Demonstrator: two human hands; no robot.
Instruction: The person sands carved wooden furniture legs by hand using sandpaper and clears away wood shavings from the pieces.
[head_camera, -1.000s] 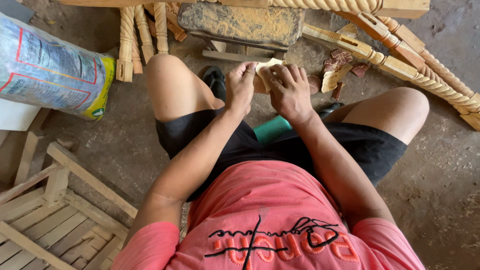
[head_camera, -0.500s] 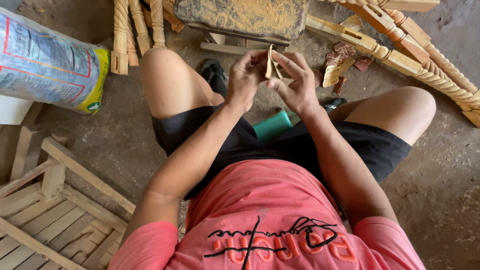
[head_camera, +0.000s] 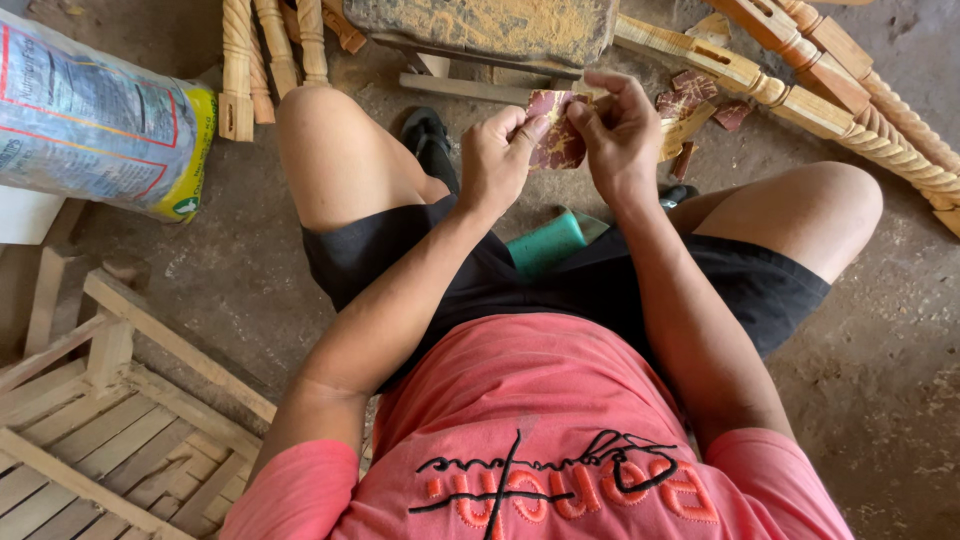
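**Desk:** Item one, the hands?

**Operator:** I log the left hand (head_camera: 500, 150) closed, thumb and forefinger pinching the near edge of a small reddish-brown abrasive sheet (head_camera: 558, 140). The right hand (head_camera: 620, 135) is closed too, its fingertips curled over the sheet's far edge. The sheet is held up between the two hands, above the knees and touching nothing else.

**Desk:** Step in hand?

**Operator:** My reading is that the sheet is being folded or torn to size; I cannot tell which. Either way, the next handling calls for both pinches to hold firm and close together, since the piece is small and thin.

**Desk:** Item two, close by?

**Operator:** Below the hands, between the thighs, there is a green block (head_camera: 545, 243). Just left of the left hand lies a black sandal (head_camera: 425, 135). Just beyond the right hand are loose reddish scraps (head_camera: 690, 100) on the dirt floor (head_camera: 880, 380).

**Desk:** Item three, further out?

**Operator:** Ahead of both hands I see a dusty slab (head_camera: 480, 25). Beyond the left hand stand pale turned legs (head_camera: 262, 50). Twisted wooden rails (head_camera: 850, 95) run off to the right of the right hand. Far left of the hands is a printed sack (head_camera: 90, 120), and behind it, near the left elbow, a slatted wooden frame (head_camera: 90, 440).
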